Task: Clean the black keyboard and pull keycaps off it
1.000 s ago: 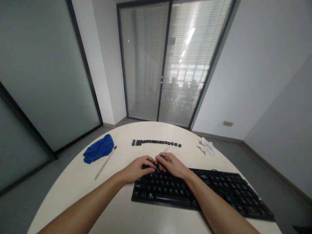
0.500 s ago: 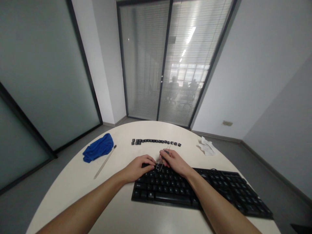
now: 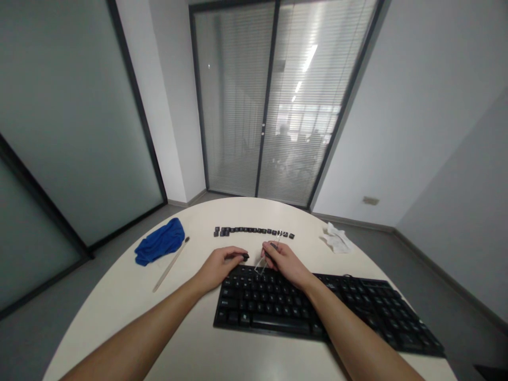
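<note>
A black computer keyboard (image 3: 273,321) lies slantwise on the table in front of me. Just past its upper left edge, my left hand (image 3: 222,266) pinches a small black keycap (image 3: 246,257) between thumb and fingers. My right hand (image 3: 283,260) is closed around the dark handle of a wire keycap puller (image 3: 259,269), whose thin wire loops point down over the keyboard's top rows. Farther back, a line of loose black keycaps (image 3: 254,229) runs across the table, with a few more in a second short row at its left end.
To the left lie a blue cloth (image 3: 161,242) and a long, pale-handled brush (image 3: 170,265) with a dark tip. A crumpled white tissue (image 3: 336,239) rests at the right. The pale table (image 3: 190,349) has a curved edge; glass partitions and a wall stand beyond.
My left hand has lifted off the keyboard's top row and moved up and left, now with a keycap in its fingers. My right hand has hardly shifted with the puller.
</note>
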The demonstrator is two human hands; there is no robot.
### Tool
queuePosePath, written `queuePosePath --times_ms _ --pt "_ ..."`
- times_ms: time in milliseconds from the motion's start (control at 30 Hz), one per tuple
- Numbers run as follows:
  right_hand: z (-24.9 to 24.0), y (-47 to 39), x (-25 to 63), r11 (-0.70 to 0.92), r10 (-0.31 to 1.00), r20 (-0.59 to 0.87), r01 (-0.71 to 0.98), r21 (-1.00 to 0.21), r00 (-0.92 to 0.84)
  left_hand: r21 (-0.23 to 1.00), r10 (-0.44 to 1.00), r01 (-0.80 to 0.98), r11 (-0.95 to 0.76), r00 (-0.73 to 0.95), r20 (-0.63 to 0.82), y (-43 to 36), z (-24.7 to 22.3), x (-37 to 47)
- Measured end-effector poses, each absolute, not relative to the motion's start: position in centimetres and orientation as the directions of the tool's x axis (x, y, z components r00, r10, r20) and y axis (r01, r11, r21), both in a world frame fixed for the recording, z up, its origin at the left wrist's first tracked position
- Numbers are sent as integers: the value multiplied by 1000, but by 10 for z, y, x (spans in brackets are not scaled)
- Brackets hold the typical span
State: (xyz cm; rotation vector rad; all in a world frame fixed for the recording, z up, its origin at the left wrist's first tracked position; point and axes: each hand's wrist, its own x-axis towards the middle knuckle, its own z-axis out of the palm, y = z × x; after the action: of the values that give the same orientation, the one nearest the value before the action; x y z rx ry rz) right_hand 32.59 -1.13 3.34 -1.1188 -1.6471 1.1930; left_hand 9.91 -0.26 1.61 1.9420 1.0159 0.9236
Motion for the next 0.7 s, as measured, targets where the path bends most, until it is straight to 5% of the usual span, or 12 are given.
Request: queuePosePath --times_ms 167,367,700 --pt "34 -12 325 153 951 90 199 -968 -296 609 853 601 -517 417 314 4 14 87" --pt "32 -11 325 131 955 70 198 -971 -290 437 841 720 -539 431 327 10 15 74" --pt "28 -8 327 138 954 74 208 -968 -290 542 894 712 -446 318 317 11 7 78"
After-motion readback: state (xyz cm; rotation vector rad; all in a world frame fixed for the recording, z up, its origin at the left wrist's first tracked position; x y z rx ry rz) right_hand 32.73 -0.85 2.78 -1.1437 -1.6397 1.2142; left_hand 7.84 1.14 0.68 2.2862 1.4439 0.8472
